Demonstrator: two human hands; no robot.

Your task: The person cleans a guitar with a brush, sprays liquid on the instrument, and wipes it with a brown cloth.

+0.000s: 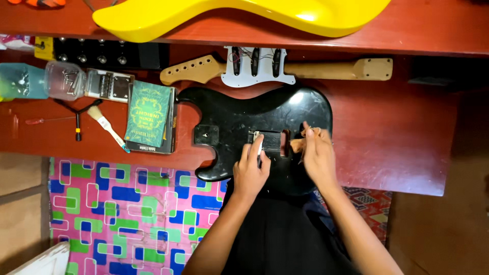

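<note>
A yellow guitar body point(244, 15) lies at the far edge of the red tabletop point(397, 127), with a wooden guitar neck point(331, 69) and a white pickguard point(257, 66) nearer. To the left sit a green book point(148, 113), a small brush point(107, 125) and a clear plastic bottle point(46, 80). A patterned pink, blue and green mat point(122, 214) covers the floor at near left.

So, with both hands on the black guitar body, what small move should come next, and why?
Probably slide the small white tool further along the rectangular cavity. The left hand presses this tool at the cavity's left edge, while the right hand rests at the right side of the black guitar body and holds something small and tan; what it is cannot be told.
</note>
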